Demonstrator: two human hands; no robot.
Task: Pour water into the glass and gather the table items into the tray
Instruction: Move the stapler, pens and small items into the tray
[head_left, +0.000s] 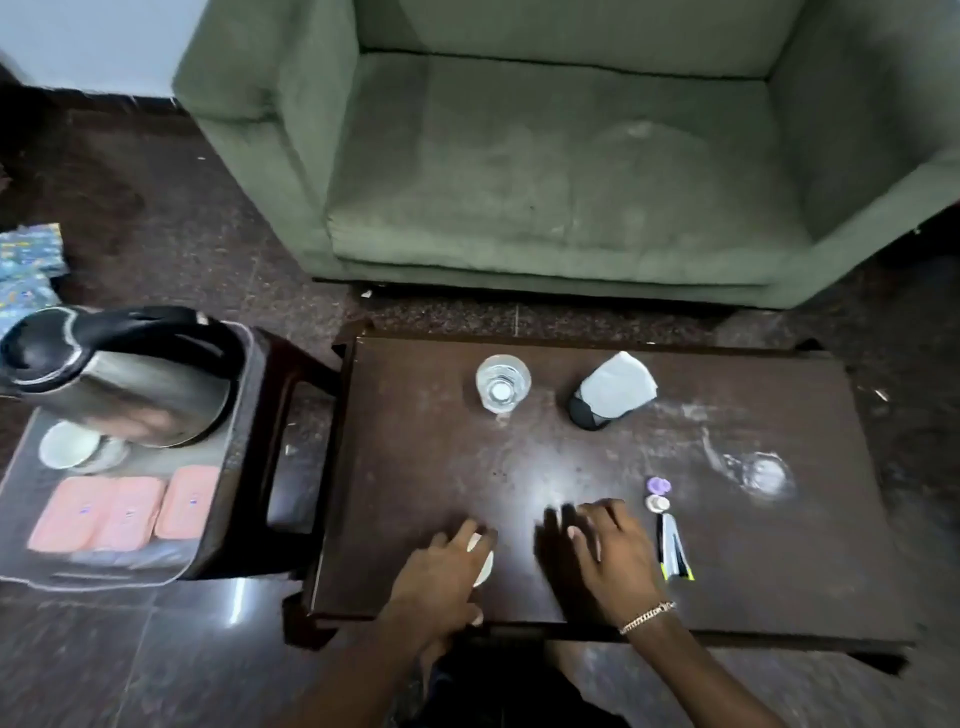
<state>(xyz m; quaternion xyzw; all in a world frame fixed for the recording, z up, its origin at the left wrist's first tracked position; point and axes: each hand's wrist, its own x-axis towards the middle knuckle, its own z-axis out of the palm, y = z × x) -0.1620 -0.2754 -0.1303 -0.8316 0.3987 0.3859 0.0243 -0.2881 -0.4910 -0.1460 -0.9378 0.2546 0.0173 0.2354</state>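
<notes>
1. A dark wooden table (727, 545) stands before a green sofa (545, 171), on a dark floor.
2. The left hand (441, 566) lies on a small white dish (483, 564), fingers curled over it; whether it grips cannot be told.
3. The right hand (597, 551) rests flat, fingers spread, holding nothing.
4. The glass (502, 383) stands well beyond both hands.
5. A small tube (672, 545) lies just beside the right hand.
6. The tray (228, 467) holding a kettle (124, 374) sits well left of the left hand.
</notes>
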